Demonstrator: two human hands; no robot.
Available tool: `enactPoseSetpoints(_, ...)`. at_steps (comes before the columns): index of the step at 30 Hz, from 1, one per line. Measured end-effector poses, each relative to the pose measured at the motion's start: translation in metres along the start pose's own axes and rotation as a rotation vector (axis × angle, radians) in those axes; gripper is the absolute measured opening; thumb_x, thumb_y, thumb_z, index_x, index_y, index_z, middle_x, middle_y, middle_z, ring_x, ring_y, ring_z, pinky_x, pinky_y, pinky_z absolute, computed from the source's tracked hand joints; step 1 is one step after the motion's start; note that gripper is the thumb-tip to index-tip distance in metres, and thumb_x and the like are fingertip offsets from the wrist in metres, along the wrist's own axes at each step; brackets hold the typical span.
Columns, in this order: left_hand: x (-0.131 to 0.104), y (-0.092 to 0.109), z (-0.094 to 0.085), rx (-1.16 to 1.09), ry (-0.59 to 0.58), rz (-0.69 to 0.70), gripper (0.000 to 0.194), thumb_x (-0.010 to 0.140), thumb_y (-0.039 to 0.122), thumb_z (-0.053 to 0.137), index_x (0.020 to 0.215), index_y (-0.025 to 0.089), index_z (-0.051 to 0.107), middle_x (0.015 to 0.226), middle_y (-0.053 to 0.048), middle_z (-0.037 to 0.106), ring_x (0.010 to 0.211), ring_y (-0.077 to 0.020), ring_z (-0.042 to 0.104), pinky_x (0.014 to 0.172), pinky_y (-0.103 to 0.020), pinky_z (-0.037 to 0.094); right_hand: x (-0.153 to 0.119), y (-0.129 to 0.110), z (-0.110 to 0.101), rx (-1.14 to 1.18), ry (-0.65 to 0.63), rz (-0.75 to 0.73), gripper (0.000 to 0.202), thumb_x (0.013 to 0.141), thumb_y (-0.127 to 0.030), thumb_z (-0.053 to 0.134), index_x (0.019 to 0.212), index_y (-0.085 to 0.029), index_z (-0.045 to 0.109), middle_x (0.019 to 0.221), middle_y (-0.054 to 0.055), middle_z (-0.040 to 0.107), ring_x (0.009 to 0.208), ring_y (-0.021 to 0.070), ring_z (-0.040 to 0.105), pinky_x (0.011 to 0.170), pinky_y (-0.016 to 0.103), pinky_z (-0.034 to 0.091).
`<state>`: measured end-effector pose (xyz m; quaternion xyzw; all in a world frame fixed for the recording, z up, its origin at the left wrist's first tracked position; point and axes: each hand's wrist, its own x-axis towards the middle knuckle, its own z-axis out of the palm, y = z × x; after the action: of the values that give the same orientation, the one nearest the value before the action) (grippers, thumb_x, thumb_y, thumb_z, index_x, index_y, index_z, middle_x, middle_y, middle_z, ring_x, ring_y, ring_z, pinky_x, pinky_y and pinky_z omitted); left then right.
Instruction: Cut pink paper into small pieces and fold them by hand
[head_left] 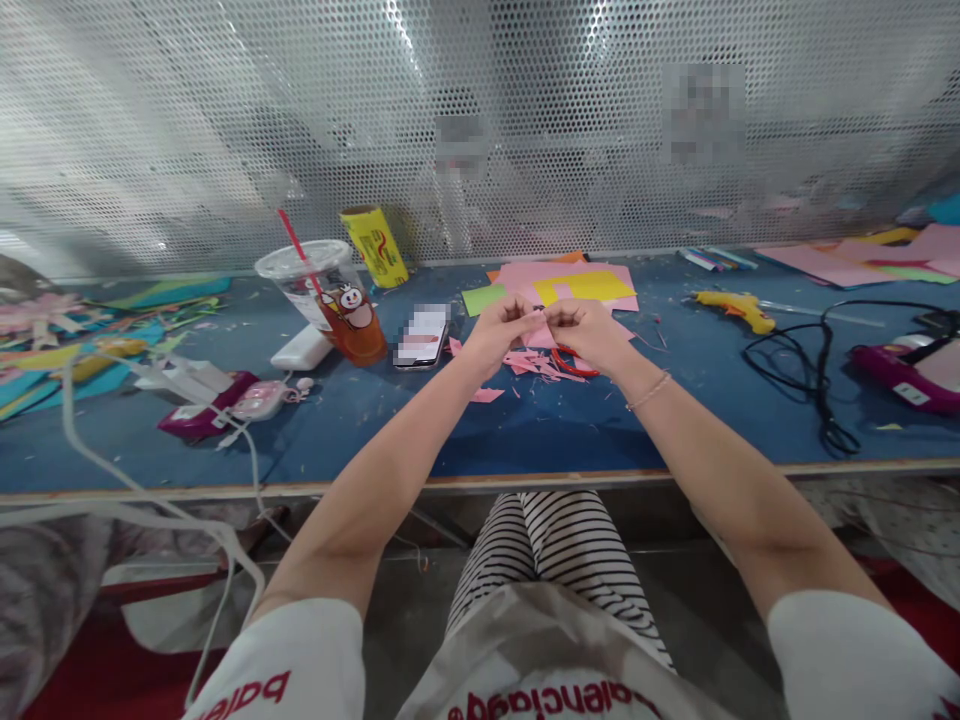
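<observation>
Perforated metal screen (525,70) closes off the space beyond our grip; blue table (540,440) below. White cables (105,465) run over the table edge, far left of the grip. Pink, yellow and green sheets (626,280) are piled just beyond our fingers; black cable (814,370) loops well to the right. Clear lidded cup (345,320), left of the grip, holds amber drink (361,338) plus a red straw (296,245). Yellow tube (382,252) behind it, open top, can't tell what's inside. Yellow glue gun (739,308) lies right of the grip, phone (422,338) near on the left. Pink scraps (536,367) and a red handle (581,370) crowd the table right under our hands. Left hand (504,332) and right hand (585,330) both pinch the small pink piece (538,337) between fingertips, centred in the grip.
</observation>
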<state>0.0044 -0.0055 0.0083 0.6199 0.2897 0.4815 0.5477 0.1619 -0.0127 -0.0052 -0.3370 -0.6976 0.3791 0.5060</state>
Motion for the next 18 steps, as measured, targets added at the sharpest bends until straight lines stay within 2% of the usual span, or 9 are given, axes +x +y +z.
enactPoseSetpoints(5, 0.0013, -0.0009, -0.0006, 0.038, 0.034, 0.027, 0.027, 0.062, 0.028, 0.074, 0.063, 0.017, 0.049, 0.055, 0.005, 0.042, 0.047, -0.0037, 0.036, 0.044, -0.022, 0.022, -0.0003, -0.0027, 0.0011, -0.001, -0.002, -0.010, 0.015, 0.066, -0.017, 0.060, 0.079, -0.017, 0.066, 0.062, -0.002, 0.057, 0.057, 0.0083, 0.048, 0.056, 0.023, 0.038)
enactPoseSetpoints(12, 0.0005, -0.0049, 0.0003, 0.118, 0.045, 0.135, 0.022, 0.066, 0.029, 0.070, 0.064, 0.016, 0.052, 0.052, 0.005, 0.044, 0.049, -0.0051, 0.038, 0.049, -0.022, 0.028, -0.0004, -0.0055, 0.0006, -0.077, 0.007, -0.080, 0.024, 0.065, -0.011, 0.056, 0.086, -0.018, 0.067, 0.055, -0.005, 0.049, 0.052, 0.0067, 0.042, 0.053, 0.022, 0.035)
enactPoseSetpoints(18, -0.0010, -0.0063, 0.0029, 0.247, 0.107, 0.185, 0.025, 0.069, 0.034, 0.067, 0.060, 0.015, 0.054, 0.052, 0.004, 0.045, 0.050, -0.0056, 0.038, 0.050, -0.023, 0.028, -0.0016, -0.0057, -0.0004, -0.058, 0.010, -0.045, 0.016, 0.067, -0.017, 0.060, 0.081, -0.016, 0.068, 0.058, -0.003, 0.053, 0.055, 0.0075, 0.044, 0.053, 0.023, 0.036)
